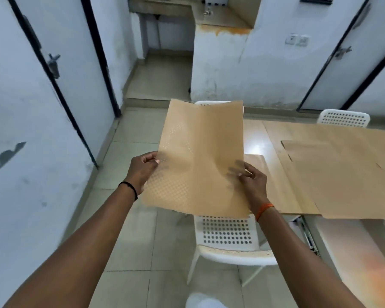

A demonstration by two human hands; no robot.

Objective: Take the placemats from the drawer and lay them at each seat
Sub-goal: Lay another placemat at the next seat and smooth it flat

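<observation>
I hold a thin tan placemat up in the air in front of me, slightly bowed and half see-through. My left hand pinches its left edge and my right hand pinches its right edge. It hangs above a white perforated chair at the left end of the light wooden table. On the table to the right lies another tan placemat, flat and reaching the near edge.
Two more white perforated chairs stand behind the table, one at the far right, one mostly hidden by the held mat. An open drawer with a metal rail shows at lower right. Closed doors flank the tiled floor.
</observation>
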